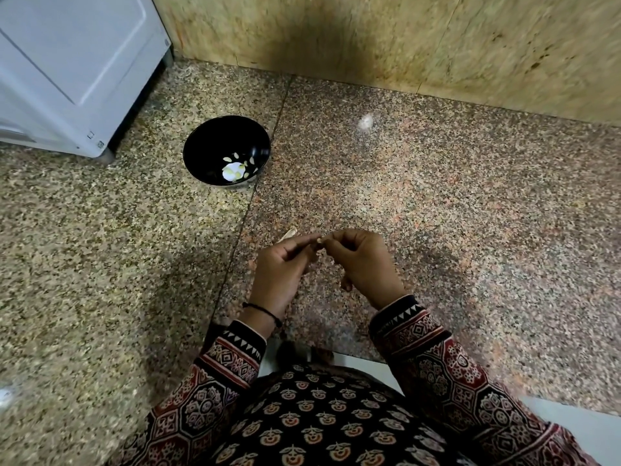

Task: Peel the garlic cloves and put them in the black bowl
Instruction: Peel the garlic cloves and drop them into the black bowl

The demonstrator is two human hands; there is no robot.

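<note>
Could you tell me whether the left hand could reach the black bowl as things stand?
Probably yes: nothing stands between the left hand and the black bowl on the counter, though it is pinching a garlic clove.

A pale garlic clove (318, 243) is pinched aloft, well apart from the upright black bowl (211, 142) holding several peeled cloves (235, 168).

Both hands meet above the granite counter (437, 203): left hand (285, 260) and right hand (364, 260) pinch one garlic clove (319, 241). Black bowl (208, 142), cloves inside, at 10 o'clock.
</note>
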